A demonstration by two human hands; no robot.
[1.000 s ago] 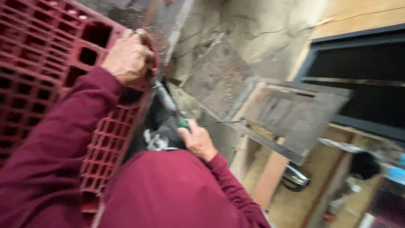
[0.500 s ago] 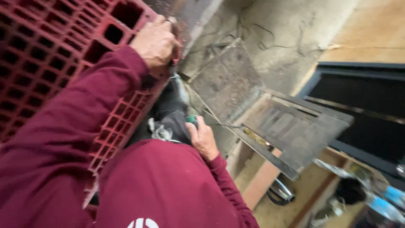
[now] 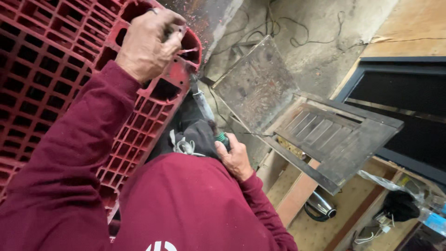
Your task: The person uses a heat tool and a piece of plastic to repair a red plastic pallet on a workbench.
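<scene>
Head view: the left hand (image 3: 147,42) is clenched around the top corner of a red plastic crate (image 3: 51,93) standing on edge; the right hand (image 3: 236,158) has its fingers wrapped around a power tool (image 3: 206,116), whose front end meets that corner's edge; a grey slatted wooden panel (image 3: 334,139) leans well apart.

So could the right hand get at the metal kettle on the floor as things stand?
Probably not right away. The right hand is closed around a green-handled tool pressed toward the red plastic crate, and the metal kettle lies lower down, partly tucked under a slatted wooden panel.
</scene>
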